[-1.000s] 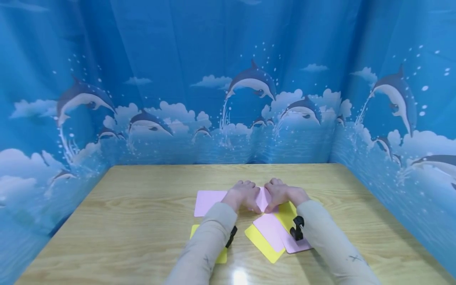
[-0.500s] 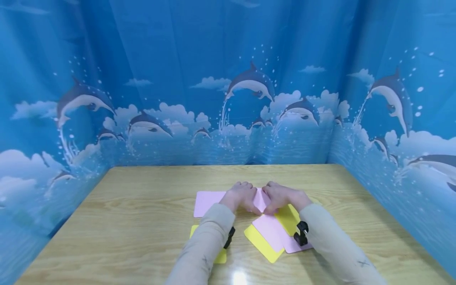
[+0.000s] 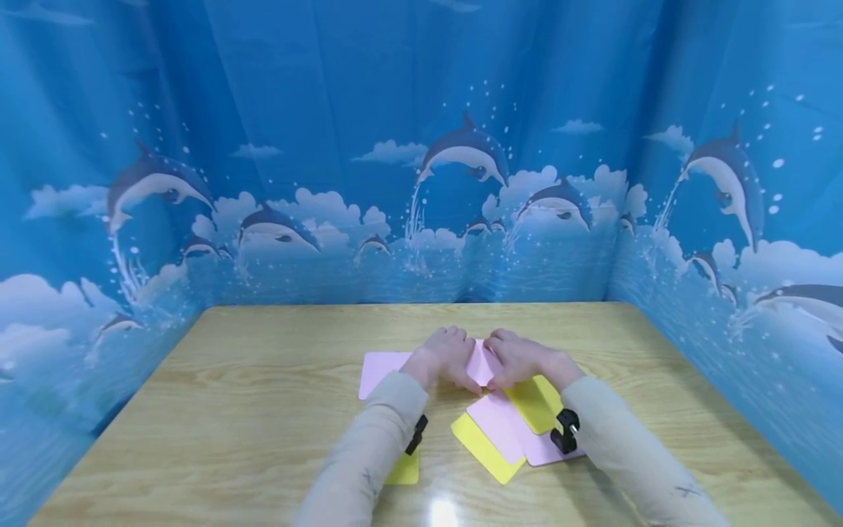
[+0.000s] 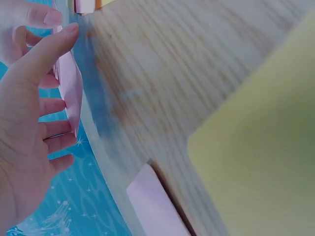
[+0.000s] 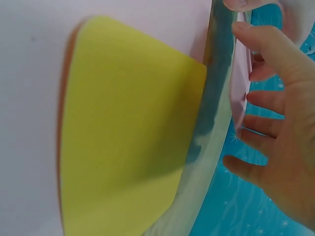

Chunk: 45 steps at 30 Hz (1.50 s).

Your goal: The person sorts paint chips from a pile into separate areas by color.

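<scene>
Both hands hold a pink card (image 3: 482, 364) upright-tilted between them, over the table's middle. My left hand (image 3: 443, 357) grips its left side, fingertips along the far face and thumb near the lower edge. The right hand (image 3: 523, 361) grips the opposite side in the same manner, the thumbs close together. In both wrist views the pink card (image 4: 71, 91) shows edge-on between thumbs and fingers, its shadow on the wood below. Just nearer lie overlapping cards: a yellow card (image 3: 536, 405) on pink cards (image 3: 497, 426), with another yellow card (image 3: 486, 448) beneath.
Left of the hands lies a pink card stack (image 3: 382, 372). Yellow cards (image 3: 405, 471) lie partly hidden under the left sleeve. A wooden table (image 3: 217, 410) bears everything, with a blue dolphin-print curtain (image 3: 329, 146) around its back and sides.
Both hands have moved slightly up and away with the pink card, baring more of the cards below. The forearms have spread a little apart.
</scene>
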### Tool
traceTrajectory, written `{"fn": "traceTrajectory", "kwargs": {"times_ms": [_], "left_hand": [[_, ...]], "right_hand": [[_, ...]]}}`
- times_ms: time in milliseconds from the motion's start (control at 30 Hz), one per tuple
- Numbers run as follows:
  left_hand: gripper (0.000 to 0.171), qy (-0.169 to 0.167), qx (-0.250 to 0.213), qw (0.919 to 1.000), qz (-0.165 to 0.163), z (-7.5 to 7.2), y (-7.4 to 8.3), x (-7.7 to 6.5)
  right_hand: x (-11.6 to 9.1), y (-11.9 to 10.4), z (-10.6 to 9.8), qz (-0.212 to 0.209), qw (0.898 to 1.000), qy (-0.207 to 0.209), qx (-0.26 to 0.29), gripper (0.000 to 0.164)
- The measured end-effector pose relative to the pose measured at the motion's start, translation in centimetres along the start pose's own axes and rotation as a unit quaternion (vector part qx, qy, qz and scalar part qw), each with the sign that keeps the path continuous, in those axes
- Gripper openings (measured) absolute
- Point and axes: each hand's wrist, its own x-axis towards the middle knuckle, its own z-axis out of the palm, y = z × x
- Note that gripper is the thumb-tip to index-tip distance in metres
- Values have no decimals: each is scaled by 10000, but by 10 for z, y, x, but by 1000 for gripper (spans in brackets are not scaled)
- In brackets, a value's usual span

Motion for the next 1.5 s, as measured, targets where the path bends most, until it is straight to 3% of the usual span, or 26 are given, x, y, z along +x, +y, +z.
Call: {"fn": "traceTrajectory", "kwargs": {"times_ms": [200, 533, 933, 1167, 1500], "left_hand": [[87, 144, 195, 9997, 69, -2, -6, -6], [87, 212, 17, 9997, 112, -6, -25, -27], [82, 226, -358, 9991, 52, 0, -50, -56], [83, 299, -201, 9993, 58, 4, -64, -67], [75, 348, -713, 9968, -35, 11, -78, -87]], "right_hand": [[-3, -4, -4, -157, 9996, 179, -171, 83], [1, -19, -7, -623, 9968, 453, -228, 84], [17, -42, -4, -891, 9948, 489, -17, 84], [27, -53, -3, -887, 9951, 433, 68, 85], [42, -70, 2, -1180, 9916, 502, 195, 82]]}}
